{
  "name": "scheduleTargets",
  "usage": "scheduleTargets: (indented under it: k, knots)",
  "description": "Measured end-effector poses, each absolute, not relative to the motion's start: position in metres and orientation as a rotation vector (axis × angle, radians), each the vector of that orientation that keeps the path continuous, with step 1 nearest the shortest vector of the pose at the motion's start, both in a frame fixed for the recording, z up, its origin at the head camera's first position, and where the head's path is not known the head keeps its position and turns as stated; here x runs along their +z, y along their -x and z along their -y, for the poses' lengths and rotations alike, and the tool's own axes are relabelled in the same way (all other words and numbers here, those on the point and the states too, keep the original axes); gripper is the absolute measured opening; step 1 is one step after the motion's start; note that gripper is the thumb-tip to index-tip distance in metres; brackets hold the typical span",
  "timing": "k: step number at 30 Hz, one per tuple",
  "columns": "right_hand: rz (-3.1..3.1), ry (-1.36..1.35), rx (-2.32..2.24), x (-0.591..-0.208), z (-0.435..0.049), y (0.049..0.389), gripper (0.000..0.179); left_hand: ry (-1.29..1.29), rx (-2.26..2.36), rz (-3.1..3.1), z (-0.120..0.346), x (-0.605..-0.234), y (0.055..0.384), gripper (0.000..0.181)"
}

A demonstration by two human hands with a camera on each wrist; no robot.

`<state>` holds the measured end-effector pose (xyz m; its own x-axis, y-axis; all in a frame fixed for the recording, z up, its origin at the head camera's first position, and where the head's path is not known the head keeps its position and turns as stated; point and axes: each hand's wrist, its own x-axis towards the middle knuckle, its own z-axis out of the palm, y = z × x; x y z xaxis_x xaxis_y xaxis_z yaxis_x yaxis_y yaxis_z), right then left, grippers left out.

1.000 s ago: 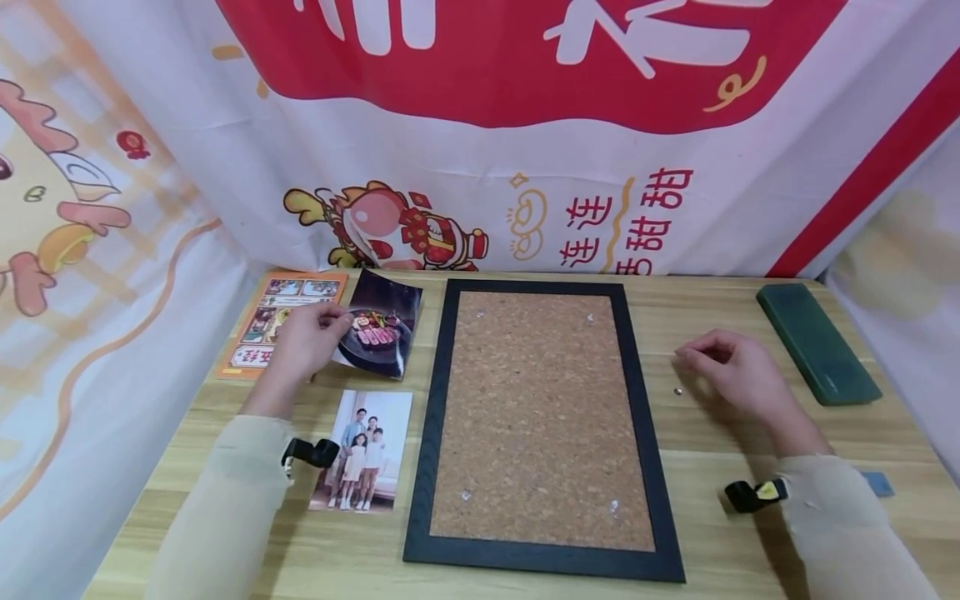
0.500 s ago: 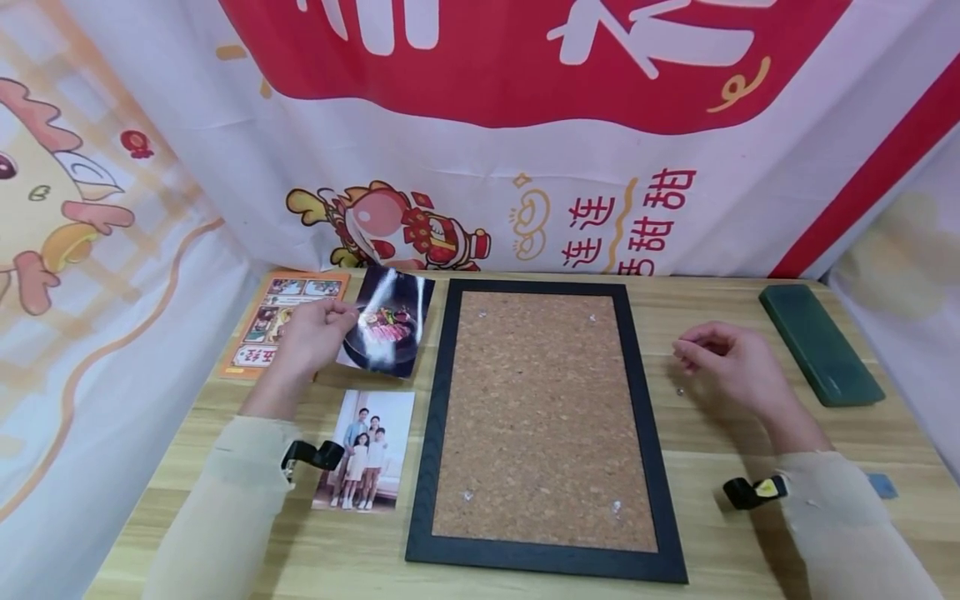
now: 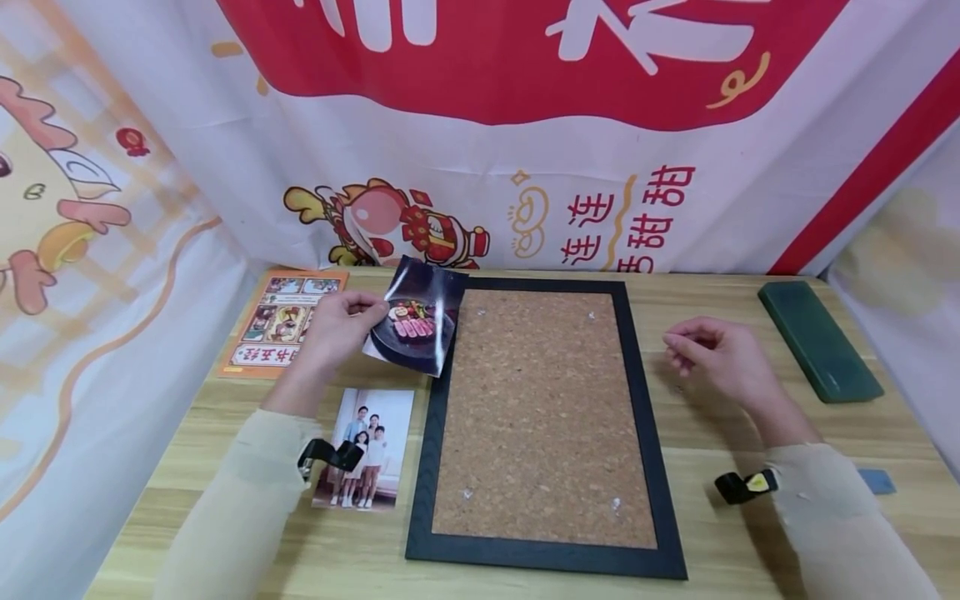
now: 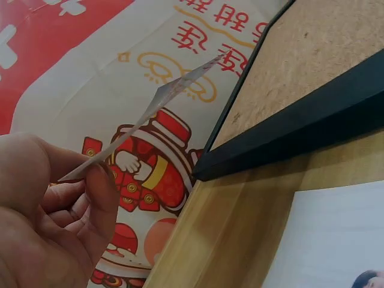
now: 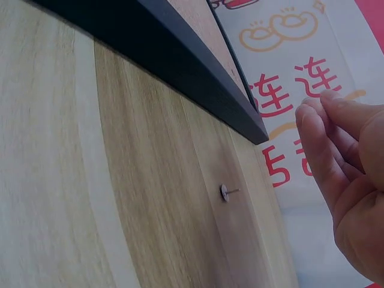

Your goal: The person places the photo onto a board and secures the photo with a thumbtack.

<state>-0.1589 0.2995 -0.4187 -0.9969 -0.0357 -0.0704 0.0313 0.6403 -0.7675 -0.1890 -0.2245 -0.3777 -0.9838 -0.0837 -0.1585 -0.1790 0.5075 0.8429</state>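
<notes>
My left hand [image 3: 348,327] pinches the left edge of a glossy photo of a meat dish [image 3: 422,329], lifted above the table. Its right edge overlaps the left rail of a cork board [image 3: 547,417] with a black frame. Edge-on in the left wrist view, the food photo [image 4: 141,120] sits between thumb and finger. Right of the board, my right hand [image 3: 716,354] hovers with thumb and index fingertips together; nothing shows between them. Under it, a thumbtack [image 5: 224,192] lies point-out on the table. A family photo [image 3: 367,450] lies flat beneath my left wrist.
An orange booklet [image 3: 281,325] lies at the back left. Shiny tack-like spots dot the cork near its corners. A green case [image 3: 820,342] lies at the far right, a small blue piece [image 3: 876,481] near my right sleeve. A printed cloth [image 3: 480,150] hangs behind the table.
My left hand has carried the food photo to the right, from beside the board to over its left rail. My right hand has shifted slightly left, towards the board.
</notes>
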Motion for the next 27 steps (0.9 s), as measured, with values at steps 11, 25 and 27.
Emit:
scheduleTargets:
  k: [11,25,27]
  knots:
    - [-2.763,0.144,-1.373,-0.418,-0.291,0.160,0.024,0.051,1.532,-2.626,0.208,-0.391,0.188,0.041]
    - [-2.753,0.186,-1.386,-0.417,-0.275,0.164,0.022,0.026,1.588,-2.534,0.179,-0.397,0.189,0.034]
    - [-2.745,0.192,-1.393,-0.416,-0.272,0.166,0.022,0.015,1.598,-2.520,0.175,-0.398,0.188,0.033]
